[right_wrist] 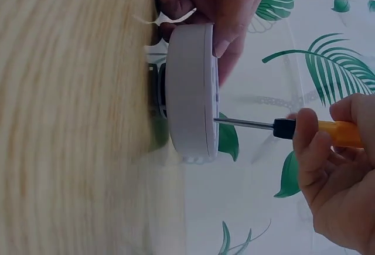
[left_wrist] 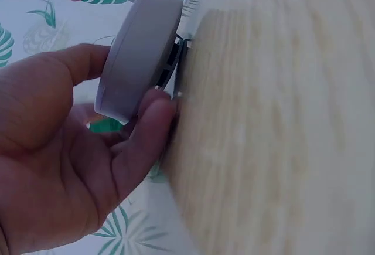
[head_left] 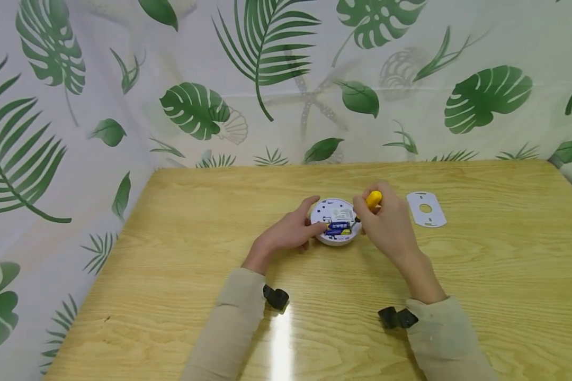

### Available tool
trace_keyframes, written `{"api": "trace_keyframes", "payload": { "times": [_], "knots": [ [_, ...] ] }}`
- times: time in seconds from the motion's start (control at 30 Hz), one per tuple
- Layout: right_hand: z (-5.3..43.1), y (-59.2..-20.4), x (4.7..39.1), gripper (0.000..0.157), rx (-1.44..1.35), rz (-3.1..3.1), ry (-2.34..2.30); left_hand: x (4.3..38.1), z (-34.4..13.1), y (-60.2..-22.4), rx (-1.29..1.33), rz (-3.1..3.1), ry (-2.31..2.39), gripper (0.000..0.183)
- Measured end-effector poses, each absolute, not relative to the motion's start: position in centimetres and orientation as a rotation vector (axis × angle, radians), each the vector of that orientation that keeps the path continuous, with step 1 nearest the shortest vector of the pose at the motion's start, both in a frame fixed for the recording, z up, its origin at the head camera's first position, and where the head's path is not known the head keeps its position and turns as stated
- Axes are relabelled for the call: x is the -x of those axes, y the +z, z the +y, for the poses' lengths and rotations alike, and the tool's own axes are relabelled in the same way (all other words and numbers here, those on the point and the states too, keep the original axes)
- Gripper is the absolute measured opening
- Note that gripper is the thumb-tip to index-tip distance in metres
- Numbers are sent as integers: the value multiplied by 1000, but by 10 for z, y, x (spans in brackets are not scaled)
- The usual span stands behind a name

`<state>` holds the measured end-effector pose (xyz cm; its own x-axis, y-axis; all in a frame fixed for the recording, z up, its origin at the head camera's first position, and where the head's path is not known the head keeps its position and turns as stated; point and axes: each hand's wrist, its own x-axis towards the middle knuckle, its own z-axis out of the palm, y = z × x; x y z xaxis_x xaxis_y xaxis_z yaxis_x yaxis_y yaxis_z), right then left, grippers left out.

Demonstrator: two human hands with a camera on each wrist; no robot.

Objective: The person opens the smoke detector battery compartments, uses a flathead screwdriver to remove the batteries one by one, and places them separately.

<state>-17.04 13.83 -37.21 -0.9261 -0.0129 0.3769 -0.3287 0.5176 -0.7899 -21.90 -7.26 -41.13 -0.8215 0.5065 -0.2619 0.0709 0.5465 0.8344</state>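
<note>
A round white smoke detector is held just over the table, back side up. Two blue AA batteries lie side by side in its open bay. My left hand grips its left rim, thumb on the upper face and fingers round the side and underneath. From the right, my right hand holds a screwdriver with a yellow handle and black collar. Its metal tip meets the upper face near the batteries' right end. In the left wrist view, a dark part shows under the detector.
A flat white mounting plate with a round hole lies on the wooden table to the right of my right hand. Behind the table hangs a leaf-patterned cloth. Both wrists wear black camera mounts.
</note>
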Motion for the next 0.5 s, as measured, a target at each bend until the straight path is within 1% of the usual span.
{"api": "trace_keyframes", "payload": {
  "times": [0.1,0.3,0.33,0.47,0.5],
  "knots": [
    [140,-375,174,17,-220,-2472,1542,220,-69,-408,-425,2225,1235,71],
    [144,-383,181,17,-78,-2414,1683,223,-63,-405,-405,2136,1266,69],
    [146,-384,182,19,-87,-2406,1697,223,-62,-404,-394,2119,1281,69],
    [155,-382,180,37,-177,-2418,1776,223,-58,-403,-346,2084,1339,69],
    [158,-382,180,39,-196,-2420,1806,222,-57,-403,-338,2081,1353,69]
  ]
}}
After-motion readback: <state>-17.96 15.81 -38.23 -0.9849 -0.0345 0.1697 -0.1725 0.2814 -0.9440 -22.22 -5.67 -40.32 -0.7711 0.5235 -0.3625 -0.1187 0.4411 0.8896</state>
